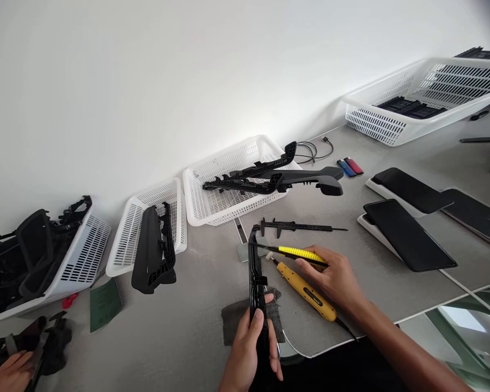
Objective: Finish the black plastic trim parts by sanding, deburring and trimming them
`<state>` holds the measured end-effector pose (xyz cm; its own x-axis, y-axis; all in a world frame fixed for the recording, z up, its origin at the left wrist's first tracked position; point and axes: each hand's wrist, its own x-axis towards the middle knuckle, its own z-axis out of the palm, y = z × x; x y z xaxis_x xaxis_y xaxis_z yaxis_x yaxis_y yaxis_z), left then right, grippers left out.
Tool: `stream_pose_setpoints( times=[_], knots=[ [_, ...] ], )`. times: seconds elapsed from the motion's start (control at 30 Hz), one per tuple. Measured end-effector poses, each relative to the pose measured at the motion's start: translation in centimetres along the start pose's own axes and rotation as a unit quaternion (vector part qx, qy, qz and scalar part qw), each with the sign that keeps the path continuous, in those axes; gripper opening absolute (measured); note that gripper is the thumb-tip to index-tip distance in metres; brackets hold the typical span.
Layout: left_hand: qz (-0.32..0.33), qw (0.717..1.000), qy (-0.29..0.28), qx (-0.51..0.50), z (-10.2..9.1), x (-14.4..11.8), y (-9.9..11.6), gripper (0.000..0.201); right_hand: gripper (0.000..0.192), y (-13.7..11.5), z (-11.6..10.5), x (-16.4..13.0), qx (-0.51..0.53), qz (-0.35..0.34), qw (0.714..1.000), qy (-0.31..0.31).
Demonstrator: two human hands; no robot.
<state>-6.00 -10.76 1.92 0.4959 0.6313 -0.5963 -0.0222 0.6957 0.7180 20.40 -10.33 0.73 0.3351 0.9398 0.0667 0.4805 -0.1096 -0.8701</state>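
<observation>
My LH (247, 344) gripped long black plastic strip (255, 267), RH (335, 276) pinched slim yellow-black tool (298, 252); prob. mid tip-work, nxt needed steady LH.

readable text: none | yellow power tool (304, 290): dark label (313, 297) on body, lettering is too small to read | black caliper (304, 226): any figures are illegible

Soft, bright light washes the wall (126, 103), with dark vignetting upper right.
</observation>
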Motion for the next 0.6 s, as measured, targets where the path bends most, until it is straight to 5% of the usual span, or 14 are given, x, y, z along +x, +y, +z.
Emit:
stream_pose_setpoints(
  times=[0.33,0.6],
  knots=[
    [0.029,1.000,-0.001,-0.011,0.1,0.0,-0.3,0.077,0.028,0.4,-0.2,-0.4,-0.016,-0.058,0.993,-0.102],
    [0.088,0.996,-0.020,-0.027,0.7,0.0,1.5,0.051,0.054,1.1,-0.2,0.0,-0.003,-0.133,0.974,-0.182]
  ],
)
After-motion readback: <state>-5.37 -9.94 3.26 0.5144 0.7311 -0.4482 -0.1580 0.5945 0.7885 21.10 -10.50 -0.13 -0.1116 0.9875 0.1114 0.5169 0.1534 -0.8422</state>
